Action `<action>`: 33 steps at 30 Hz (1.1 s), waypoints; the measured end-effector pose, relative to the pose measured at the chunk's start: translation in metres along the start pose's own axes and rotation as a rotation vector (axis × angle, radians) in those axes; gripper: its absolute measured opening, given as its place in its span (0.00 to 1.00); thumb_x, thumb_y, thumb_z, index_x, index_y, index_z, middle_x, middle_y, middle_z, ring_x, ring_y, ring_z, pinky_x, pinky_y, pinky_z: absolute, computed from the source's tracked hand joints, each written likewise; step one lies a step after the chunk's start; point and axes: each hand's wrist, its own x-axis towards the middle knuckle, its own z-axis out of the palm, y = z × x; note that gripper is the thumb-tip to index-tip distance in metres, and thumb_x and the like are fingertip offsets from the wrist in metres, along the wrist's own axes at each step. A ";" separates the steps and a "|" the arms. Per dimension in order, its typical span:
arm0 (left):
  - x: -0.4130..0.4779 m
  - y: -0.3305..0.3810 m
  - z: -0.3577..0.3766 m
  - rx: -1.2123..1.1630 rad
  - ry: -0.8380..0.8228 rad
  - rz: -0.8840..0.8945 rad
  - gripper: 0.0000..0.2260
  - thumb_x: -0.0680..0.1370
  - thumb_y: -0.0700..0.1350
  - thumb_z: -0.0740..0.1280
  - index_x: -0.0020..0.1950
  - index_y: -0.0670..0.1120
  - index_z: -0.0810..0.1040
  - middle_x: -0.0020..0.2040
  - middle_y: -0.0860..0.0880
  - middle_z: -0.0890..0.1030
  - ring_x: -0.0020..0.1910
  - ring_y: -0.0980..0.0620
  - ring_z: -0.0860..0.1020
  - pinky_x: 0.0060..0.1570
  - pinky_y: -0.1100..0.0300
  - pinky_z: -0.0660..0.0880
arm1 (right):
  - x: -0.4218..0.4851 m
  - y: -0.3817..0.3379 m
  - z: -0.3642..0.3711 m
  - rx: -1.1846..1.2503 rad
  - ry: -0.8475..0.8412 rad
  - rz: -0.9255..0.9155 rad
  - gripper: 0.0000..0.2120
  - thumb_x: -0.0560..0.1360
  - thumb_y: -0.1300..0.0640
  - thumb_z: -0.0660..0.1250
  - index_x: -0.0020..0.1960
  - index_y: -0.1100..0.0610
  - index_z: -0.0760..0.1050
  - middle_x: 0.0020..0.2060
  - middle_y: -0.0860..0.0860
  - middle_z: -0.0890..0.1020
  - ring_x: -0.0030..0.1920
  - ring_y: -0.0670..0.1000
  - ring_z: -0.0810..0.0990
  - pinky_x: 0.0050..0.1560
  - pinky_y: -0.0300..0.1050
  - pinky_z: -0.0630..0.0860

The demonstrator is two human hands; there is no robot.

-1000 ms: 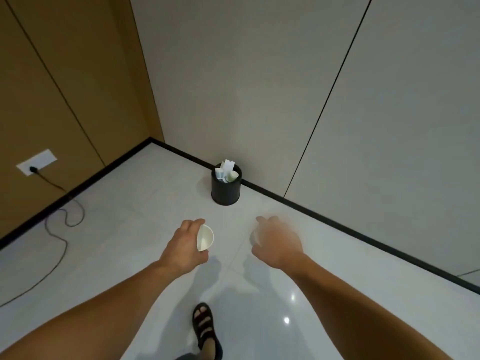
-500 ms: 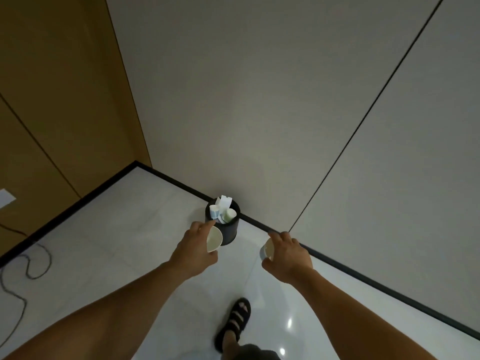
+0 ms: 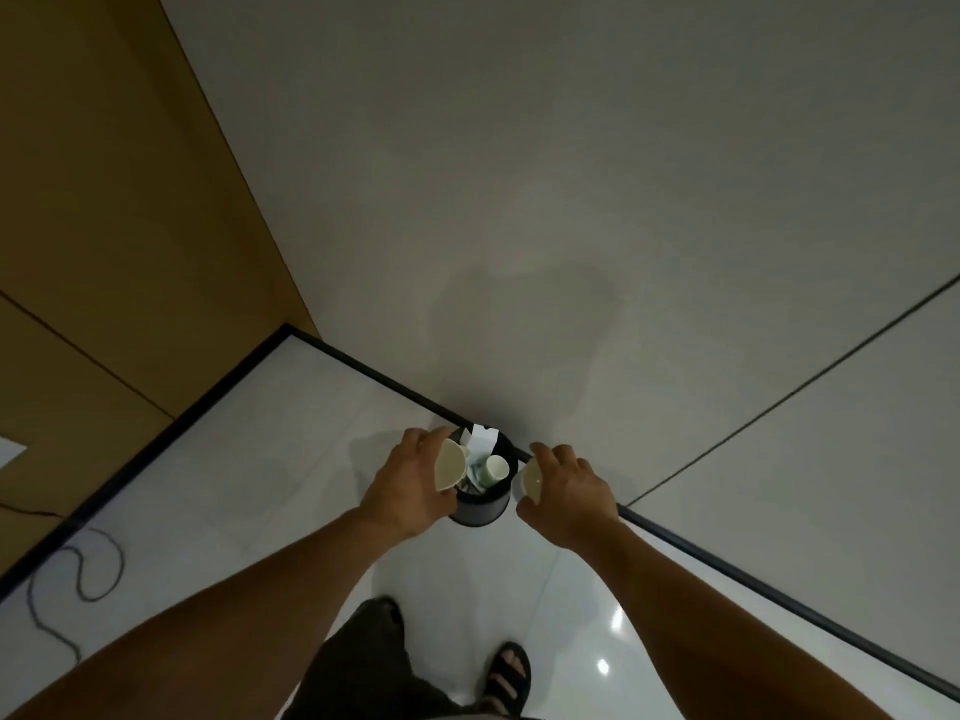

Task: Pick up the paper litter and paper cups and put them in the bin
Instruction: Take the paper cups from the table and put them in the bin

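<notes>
Two paper cups are hanging right by the bin.
The left grip (image 3: 410, 485) is curling round the left cup (image 3: 451, 465) at the bin's (image 3: 480, 511) edge, and the right grip (image 3: 566, 496) is curling round the right cup (image 3: 531, 480) just beside it. The cups are looking light and easy to squash, so holding the sides softly seems best. No writing is showing.

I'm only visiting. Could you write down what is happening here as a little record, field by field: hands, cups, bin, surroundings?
Left side: left hand grips a tilted paper cup at the left rim of the bin
Right side: right hand grips a second paper cup just right of the bin
Bin: black, round, standing on the floor by the wall
Bin contents: binned cup, white paper
Stage: neither held cup is dropped in yet
Nearby: dark cable on the floor to the left; sandalled foot
</notes>
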 end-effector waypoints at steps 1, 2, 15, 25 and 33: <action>0.017 -0.006 -0.001 -0.006 -0.008 0.005 0.36 0.71 0.48 0.73 0.75 0.51 0.59 0.68 0.48 0.63 0.64 0.47 0.68 0.58 0.57 0.71 | 0.015 -0.001 0.001 0.018 -0.004 0.019 0.37 0.71 0.41 0.67 0.75 0.49 0.57 0.65 0.52 0.69 0.60 0.56 0.73 0.52 0.48 0.73; 0.035 -0.014 -0.001 -0.007 -0.019 0.012 0.36 0.71 0.48 0.73 0.75 0.50 0.60 0.69 0.48 0.63 0.64 0.47 0.68 0.57 0.58 0.70 | 0.030 -0.002 0.003 0.039 -0.005 0.041 0.37 0.71 0.42 0.67 0.75 0.49 0.57 0.65 0.51 0.69 0.60 0.56 0.72 0.53 0.48 0.73; 0.272 -0.149 0.125 -0.019 -0.231 0.067 0.36 0.71 0.46 0.73 0.74 0.54 0.59 0.67 0.49 0.62 0.63 0.46 0.70 0.52 0.53 0.77 | 0.225 0.033 0.171 0.256 -0.052 0.442 0.36 0.72 0.41 0.68 0.75 0.48 0.56 0.66 0.50 0.68 0.61 0.53 0.72 0.53 0.46 0.74; 0.343 -0.261 0.310 -0.046 -0.266 0.082 0.35 0.71 0.43 0.74 0.74 0.53 0.60 0.67 0.47 0.61 0.64 0.42 0.70 0.51 0.55 0.73 | 0.334 0.107 0.348 0.210 -0.023 0.503 0.37 0.72 0.42 0.69 0.75 0.48 0.55 0.66 0.52 0.68 0.60 0.55 0.72 0.47 0.45 0.70; 0.332 -0.280 0.356 -0.020 -0.273 0.059 0.37 0.70 0.44 0.75 0.74 0.51 0.61 0.66 0.46 0.63 0.64 0.44 0.67 0.54 0.54 0.74 | 0.344 0.097 0.401 0.229 -0.021 0.385 0.38 0.71 0.40 0.70 0.74 0.48 0.56 0.65 0.52 0.69 0.61 0.56 0.74 0.50 0.49 0.76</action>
